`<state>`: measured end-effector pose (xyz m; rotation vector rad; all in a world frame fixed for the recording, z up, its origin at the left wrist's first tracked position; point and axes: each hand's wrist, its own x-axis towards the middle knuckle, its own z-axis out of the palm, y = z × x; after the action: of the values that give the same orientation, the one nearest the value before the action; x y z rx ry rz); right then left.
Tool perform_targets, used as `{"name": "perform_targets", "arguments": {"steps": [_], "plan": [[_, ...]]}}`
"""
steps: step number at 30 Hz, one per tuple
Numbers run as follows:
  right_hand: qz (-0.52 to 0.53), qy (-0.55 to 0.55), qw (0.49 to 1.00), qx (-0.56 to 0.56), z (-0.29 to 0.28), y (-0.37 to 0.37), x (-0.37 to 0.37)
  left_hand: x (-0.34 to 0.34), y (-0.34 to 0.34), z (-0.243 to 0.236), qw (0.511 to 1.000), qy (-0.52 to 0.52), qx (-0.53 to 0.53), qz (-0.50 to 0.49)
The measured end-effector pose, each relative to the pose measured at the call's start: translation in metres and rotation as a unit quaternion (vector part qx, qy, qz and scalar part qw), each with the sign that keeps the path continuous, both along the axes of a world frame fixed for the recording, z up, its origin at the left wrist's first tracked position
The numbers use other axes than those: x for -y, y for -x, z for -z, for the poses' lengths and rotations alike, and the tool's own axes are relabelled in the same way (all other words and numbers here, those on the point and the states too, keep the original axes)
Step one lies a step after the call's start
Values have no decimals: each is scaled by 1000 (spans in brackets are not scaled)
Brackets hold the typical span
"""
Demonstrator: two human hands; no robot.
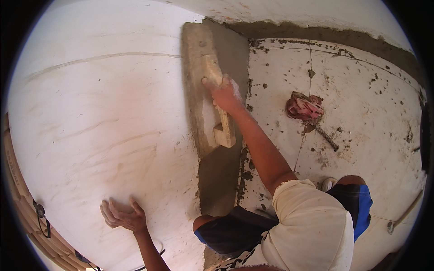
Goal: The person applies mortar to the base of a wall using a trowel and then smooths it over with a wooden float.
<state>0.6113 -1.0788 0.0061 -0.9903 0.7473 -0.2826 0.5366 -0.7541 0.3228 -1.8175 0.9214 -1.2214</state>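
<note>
My right hand [226, 94] is closed around the handle of a long wooden float [199, 40], its face pressed to a band of wet grey mortar [219, 180] along the bottom of the white wall [95, 99]. The float lies lengthwise along the band and covers its upper part in the picture. Low on the white wall at left, my left hand [122, 214] rests with its fingers apart and nothing in them.
The white tiled floor [275, 72] is spattered with mortar. On it lie a crumpled pink rag [304, 107], a short rebar piece [329, 139] and a long-handled tool [402, 212] at right. Grey mortar [343, 36] edges the far wall. Reddish hollow blocks [22, 198] show at far left.
</note>
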Motion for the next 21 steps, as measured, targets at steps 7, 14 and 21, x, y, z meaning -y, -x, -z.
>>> {"name": "perform_targets", "arguments": {"steps": [7, 14, 21], "plan": [[27, -143, 989, 12, 28, -7, 35, 1, 2, 2, 1000, -8, 22, -19], [9, -108, 994, 9, 22, -10, 36, 3, 3, 2, 999, -10, 21, -23], [-37, -113, 993, 25, 4, -9, 41, -1, 1, 3, 999, -22, 21, -32]]}}
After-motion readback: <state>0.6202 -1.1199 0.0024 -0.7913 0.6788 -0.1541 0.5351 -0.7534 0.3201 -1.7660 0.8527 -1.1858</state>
